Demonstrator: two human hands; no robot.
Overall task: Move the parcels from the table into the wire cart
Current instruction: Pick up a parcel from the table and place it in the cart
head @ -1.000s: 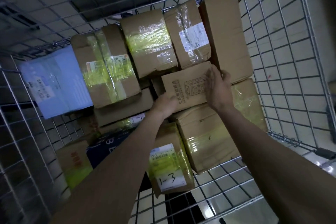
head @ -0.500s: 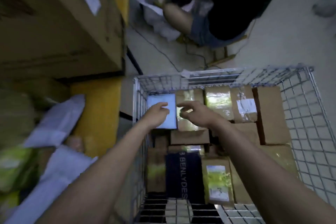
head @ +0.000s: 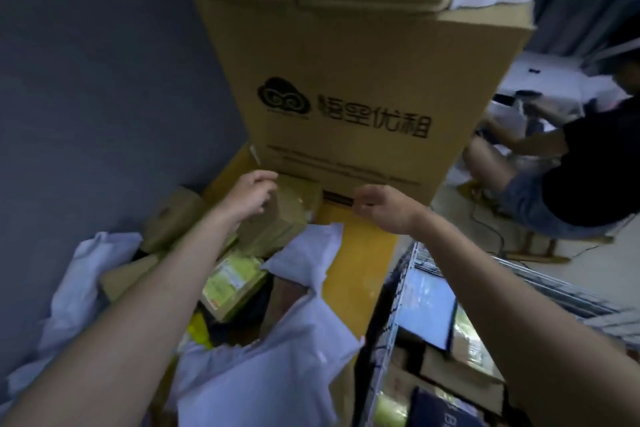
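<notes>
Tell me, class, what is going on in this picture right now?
A person is reaching over a pile of parcels on a yellow table. Their left hand is at a small brown taped box, fingers curled at its near corner; whether it grips yet is unclear. The right hand hovers nearby, holding nothing. White mailer bags and other boxes still lie on the table. The wire cart, at right, already holds several parcels. Another person sits in the background.

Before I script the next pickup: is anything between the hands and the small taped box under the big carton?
Nothing visible. The left hand is already at the small taped box; the right hand hovers beside it. The big carton looms close behind.
</notes>
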